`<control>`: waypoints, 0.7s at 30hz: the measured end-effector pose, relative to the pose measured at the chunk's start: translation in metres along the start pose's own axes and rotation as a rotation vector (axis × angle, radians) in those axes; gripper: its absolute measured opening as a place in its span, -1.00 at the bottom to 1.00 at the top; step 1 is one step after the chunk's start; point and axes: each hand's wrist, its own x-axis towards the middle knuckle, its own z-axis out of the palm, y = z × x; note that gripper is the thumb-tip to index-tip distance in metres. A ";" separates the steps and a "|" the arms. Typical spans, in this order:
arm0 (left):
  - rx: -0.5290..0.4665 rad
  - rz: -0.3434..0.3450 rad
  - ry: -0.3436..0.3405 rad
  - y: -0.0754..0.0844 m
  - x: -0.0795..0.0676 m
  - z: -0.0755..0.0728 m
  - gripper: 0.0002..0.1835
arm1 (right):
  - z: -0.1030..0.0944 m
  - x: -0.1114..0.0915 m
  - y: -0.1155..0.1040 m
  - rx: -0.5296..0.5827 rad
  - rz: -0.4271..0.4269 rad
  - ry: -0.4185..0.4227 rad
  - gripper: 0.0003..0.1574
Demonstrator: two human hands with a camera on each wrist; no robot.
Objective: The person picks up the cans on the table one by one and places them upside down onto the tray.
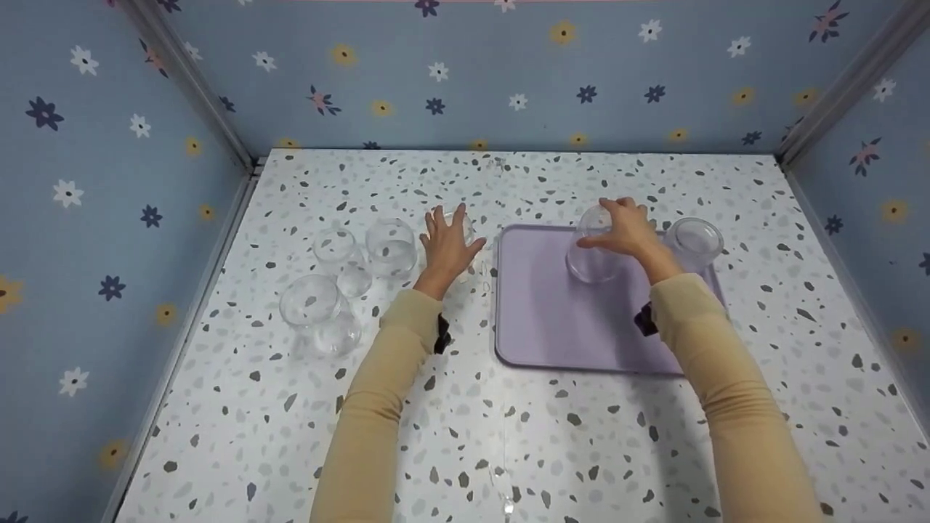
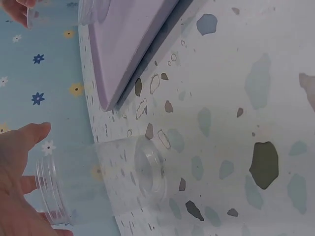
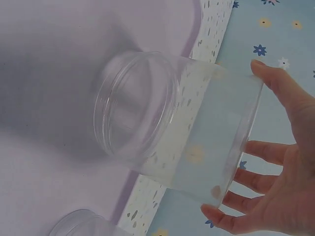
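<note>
Right fingers point(image 3: 261, 182) grip clear jar point(image 3: 197, 128); second jar point(image 1: 696, 240) near, tray point(image 1: 541, 319) beneath.

Right hand point(image 1: 626, 231) around top of clear jar point(image 1: 590, 260) over purple tray point(image 1: 538, 319); second jar point(image 1: 694, 241) at tray's far right corner. Left hand point(image 1: 446, 250), fingers spread, at third jar point(image 1: 467, 228).

Upright clear jar point(image 2: 106, 182), second clear jar point(image 3: 147, 118) seemingly on lilac tray point(image 1: 538, 319).
</note>
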 end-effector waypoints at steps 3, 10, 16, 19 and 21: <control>0.016 -0.023 -0.023 0.000 0.002 0.001 -0.22 | 0.001 0.001 0.001 -0.004 0.013 -0.018 0.17; 0.022 -0.017 -0.008 -0.002 0.006 0.002 -0.21 | 0.001 0.005 0.004 -0.044 0.029 -0.052 0.15; 0.045 -0.002 -0.001 -0.003 0.010 -0.001 -0.21 | 0.001 0.006 0.002 -0.041 0.052 -0.057 0.16; 0.071 -0.005 -0.005 -0.003 0.013 -0.002 -0.21 | 0.000 0.005 -0.001 -0.031 0.063 -0.060 0.16; 0.079 -0.006 -0.010 -0.003 0.014 -0.003 -0.21 | 0.000 0.005 -0.002 -0.024 0.071 -0.063 0.15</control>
